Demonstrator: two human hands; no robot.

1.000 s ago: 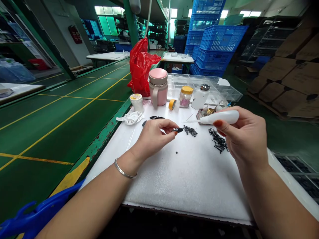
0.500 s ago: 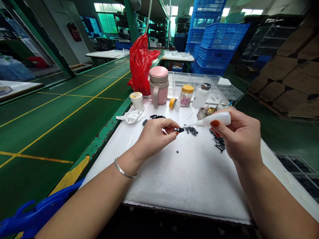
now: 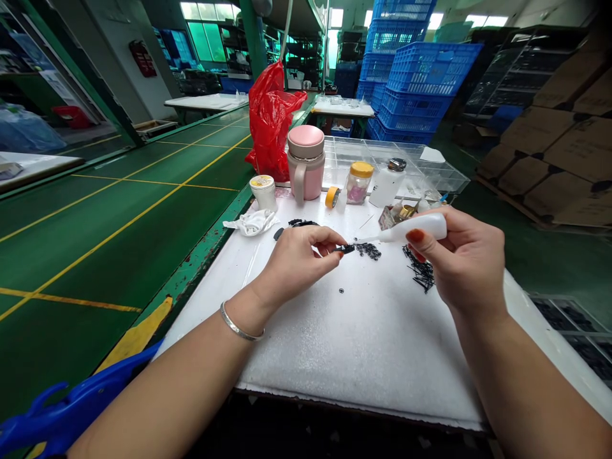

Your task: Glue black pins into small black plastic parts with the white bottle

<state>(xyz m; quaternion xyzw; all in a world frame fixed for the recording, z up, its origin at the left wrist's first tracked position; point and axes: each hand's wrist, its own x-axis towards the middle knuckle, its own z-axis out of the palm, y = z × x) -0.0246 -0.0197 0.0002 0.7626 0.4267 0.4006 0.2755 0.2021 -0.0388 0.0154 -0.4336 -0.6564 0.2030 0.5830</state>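
Between thumb and fingertips, my left hand [image 3: 306, 258] pinches a small black part [image 3: 345, 248] above the white work surface [image 3: 325, 357]. My right hand [image 3: 461, 255] is closed round a white squeeze bottle [image 3: 415, 227], held nearly level, its thin nozzle pointing left at the black part. Whether the tip touches the part is too small to tell. Behind the nozzle lies a pile of small black rings [image 3: 368, 251]; a single ring [image 3: 341, 291] sits nearer the front. Black pins [image 3: 421, 274] are heaped beside my right hand.
Along the back stand a white tub [image 3: 263, 193], a pink mug [image 3: 306, 166], a yellow-lidded jar [image 3: 359, 183] and a white pump bottle [image 3: 386, 185]. A white cloth [image 3: 253, 223] lies at left. A red bag [image 3: 270, 127] and clear divided tray [image 3: 406, 156] are farther back.
My right hand and the white bottle have shifted slightly to the right, drawing the nozzle a little back. My left hand has hardly moved and still pinches the black part.
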